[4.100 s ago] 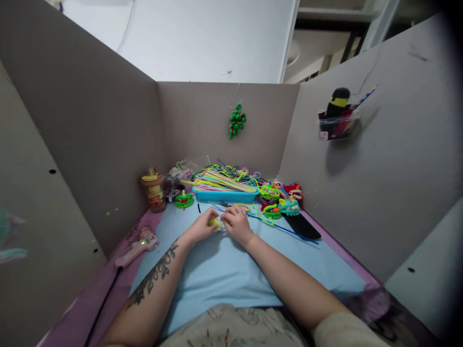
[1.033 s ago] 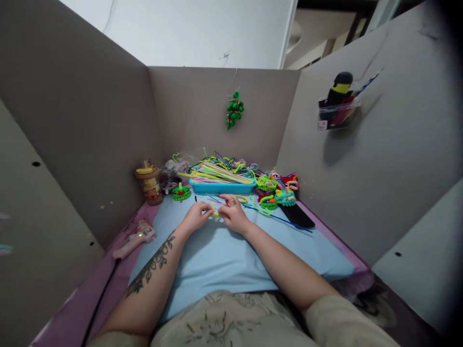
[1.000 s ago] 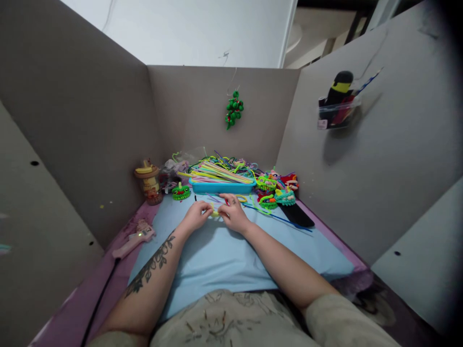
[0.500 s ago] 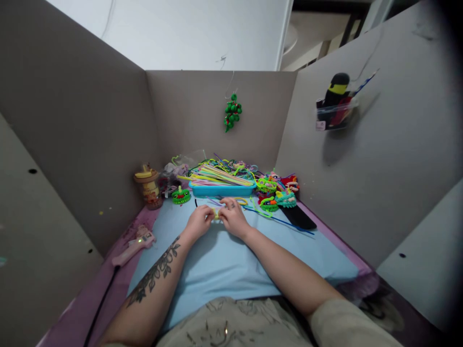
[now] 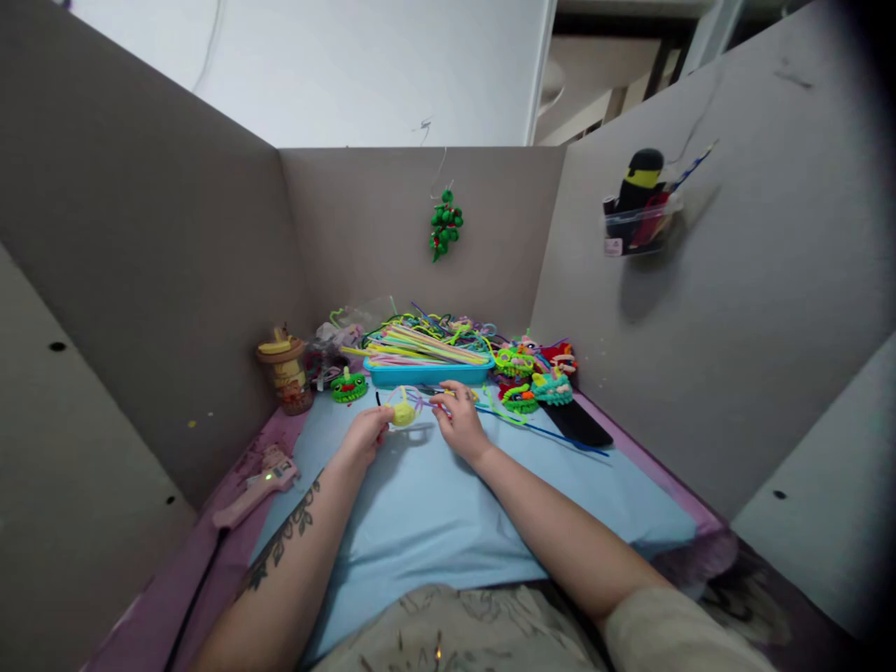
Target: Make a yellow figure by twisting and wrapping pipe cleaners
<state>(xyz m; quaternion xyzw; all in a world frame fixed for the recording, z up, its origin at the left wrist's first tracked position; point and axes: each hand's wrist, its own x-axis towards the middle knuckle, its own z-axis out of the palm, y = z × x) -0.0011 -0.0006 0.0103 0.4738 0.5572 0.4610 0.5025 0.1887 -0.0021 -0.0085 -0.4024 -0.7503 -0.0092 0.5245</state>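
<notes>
My left hand [image 5: 368, 434] pinches a round, fuzzy yellow pipe-cleaner piece [image 5: 404, 413] between thumb and fingers, just above the blue cloth [image 5: 434, 499]. To its right, my right hand [image 5: 460, 427] hovers with bent fingers slightly apart and nothing plainly held. Its fingertips are close to lilac pipe cleaners [image 5: 418, 399], and whether they touch is too small to make out. Behind the right fingers, a dark tool, perhaps scissors [image 5: 427, 389], is partly hidden. A long blue pipe cleaner [image 5: 553, 436] runs off to the right, and a bright green one [image 5: 505, 411] curves beside it.
A blue tray [image 5: 430, 375] heaped with pipe cleaners stands at the back. Several fuzzy animal-face pieces [image 5: 553, 387] sit on the right, another green one [image 5: 348, 385] at left. A pink glue gun [image 5: 259, 490], a cup [image 5: 288, 378] and a black flat object [image 5: 578, 423] lie around the cloth.
My hands have moved apart. The right hand has let go of the yellow piece and shifted slightly right; the left hand has drawn left with it, turning its round face into view.
</notes>
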